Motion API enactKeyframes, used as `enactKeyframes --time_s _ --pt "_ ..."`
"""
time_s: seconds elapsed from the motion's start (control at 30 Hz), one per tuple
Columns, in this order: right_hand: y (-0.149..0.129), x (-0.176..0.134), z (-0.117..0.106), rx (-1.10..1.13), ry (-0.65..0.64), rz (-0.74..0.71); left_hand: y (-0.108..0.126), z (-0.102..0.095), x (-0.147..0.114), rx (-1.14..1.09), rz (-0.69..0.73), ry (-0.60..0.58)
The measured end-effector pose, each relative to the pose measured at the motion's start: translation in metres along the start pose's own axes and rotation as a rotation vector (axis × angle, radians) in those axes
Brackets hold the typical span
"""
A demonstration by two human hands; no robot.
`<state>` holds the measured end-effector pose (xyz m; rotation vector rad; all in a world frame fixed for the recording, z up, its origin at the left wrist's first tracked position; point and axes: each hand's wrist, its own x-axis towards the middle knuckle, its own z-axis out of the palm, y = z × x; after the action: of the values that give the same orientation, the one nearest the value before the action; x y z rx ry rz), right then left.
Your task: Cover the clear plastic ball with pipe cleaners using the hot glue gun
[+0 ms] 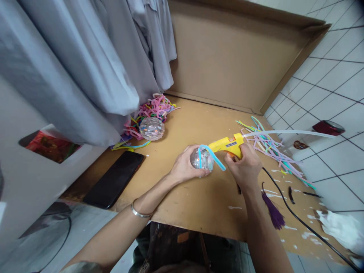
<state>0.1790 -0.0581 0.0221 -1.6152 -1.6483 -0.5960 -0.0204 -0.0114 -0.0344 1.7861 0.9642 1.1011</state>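
Note:
My left hand (184, 165) is wrapped round the side of a clear ball (205, 163) with colourful bits inside, held over the middle of the table. A light-blue pipe cleaner (217, 158) lies over the ball, bent, with one end sticking out to the right. In my right hand (247, 163) is a yellow glue gun (227, 145), gripped by its handle. Its nozzle points left at the top of the ball; whether it touches is hidden behind the pipe cleaner. A long translucent glue stick (290, 132) juts out of its back.
A second clear ball (152, 129) rests by a heap of pink pipe cleaners (159, 107). A black phone (115, 180) lies left. At right are loose pastel pipe cleaners (273, 148), a purple tassel (273, 208), a black cord (295, 214) and white tissue (338, 229). Cardboard (227, 57) stands behind.

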Motion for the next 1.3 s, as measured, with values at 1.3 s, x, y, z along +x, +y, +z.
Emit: enactKeyframes --time_s 1.3 --pt "0.0061 0.0014 0.0004 0.066 0.056 -0.109 0.0016 0.0005 -0.0003 -0.006 0.028 0.01"
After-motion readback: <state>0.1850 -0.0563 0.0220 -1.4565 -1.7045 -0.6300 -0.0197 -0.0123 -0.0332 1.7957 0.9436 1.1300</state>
